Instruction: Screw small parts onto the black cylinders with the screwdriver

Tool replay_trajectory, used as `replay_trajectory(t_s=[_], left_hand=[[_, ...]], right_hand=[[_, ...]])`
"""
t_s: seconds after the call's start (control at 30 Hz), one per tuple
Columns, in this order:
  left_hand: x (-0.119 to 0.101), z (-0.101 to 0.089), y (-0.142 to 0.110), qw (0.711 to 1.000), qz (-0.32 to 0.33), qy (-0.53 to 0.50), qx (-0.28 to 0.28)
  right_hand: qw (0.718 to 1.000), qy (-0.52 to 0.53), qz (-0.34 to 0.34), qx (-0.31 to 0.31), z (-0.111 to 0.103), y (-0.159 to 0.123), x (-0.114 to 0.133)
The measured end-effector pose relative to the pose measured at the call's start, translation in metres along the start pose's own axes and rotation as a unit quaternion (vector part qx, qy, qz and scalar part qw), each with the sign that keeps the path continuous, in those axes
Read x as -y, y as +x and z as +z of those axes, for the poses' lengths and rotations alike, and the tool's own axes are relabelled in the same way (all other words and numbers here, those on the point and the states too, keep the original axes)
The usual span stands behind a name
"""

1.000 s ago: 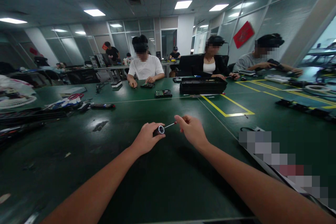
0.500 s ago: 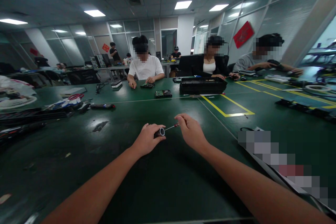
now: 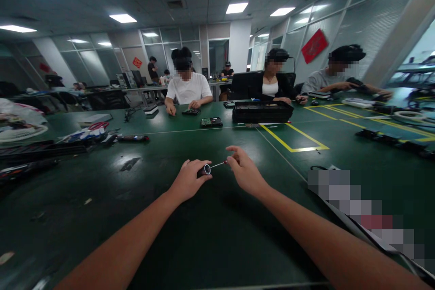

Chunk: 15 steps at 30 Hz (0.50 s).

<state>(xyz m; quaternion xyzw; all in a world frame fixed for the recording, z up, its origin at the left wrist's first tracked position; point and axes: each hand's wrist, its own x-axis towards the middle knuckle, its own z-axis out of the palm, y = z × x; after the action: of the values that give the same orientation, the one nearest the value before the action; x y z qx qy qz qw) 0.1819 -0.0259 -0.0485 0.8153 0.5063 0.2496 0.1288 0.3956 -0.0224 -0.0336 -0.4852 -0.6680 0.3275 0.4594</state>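
My left hand (image 3: 186, 180) is closed around a short dark cylinder with a silver rim (image 3: 205, 170), its open end facing right. My right hand (image 3: 245, 172) pinches a thin metal rod with a red grip (image 3: 219, 163), and the rod's tip points at the cylinder's open end. Both hands hover just above the dark green table (image 3: 204, 235), close to its middle.
A black tray (image 3: 262, 110) and small circuit boards (image 3: 211, 121) lie farther back, with yellow floor-tape lines (image 3: 295, 138) to the right. Tools and black parts (image 3: 50, 147) crowd the left side. Three people sit across the table working. A blurred patch covers something at right.
Both hands have drifted slightly left and up together; the rod stays at the cylinder's mouth. A person in the far background has walked to the right.
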Motion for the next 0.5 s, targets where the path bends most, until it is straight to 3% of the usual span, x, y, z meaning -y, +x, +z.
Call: replay_trajectory(t_s=[0.2, 0.37, 0.5], left_hand=[[0.0019, 0.0002, -0.0008, 1.0, 0.003, -0.004, -0.001], [0.0038, 0.001, -0.0002, 1.0, 0.001, -0.008, -0.003], [0.0041, 0.0003, -0.0006, 1.0, -0.005, -0.001, -0.001]], right_hand=[[0.997, -0.073, -0.019, -0.006, -0.0016, 0.0023, -0.0016], [1.0, 0.006, -0.01, 0.009, -0.0003, 0.0021, -0.0077], [1.0, -0.018, -0.008, 0.009, -0.0002, 0.0022, -0.0094]])
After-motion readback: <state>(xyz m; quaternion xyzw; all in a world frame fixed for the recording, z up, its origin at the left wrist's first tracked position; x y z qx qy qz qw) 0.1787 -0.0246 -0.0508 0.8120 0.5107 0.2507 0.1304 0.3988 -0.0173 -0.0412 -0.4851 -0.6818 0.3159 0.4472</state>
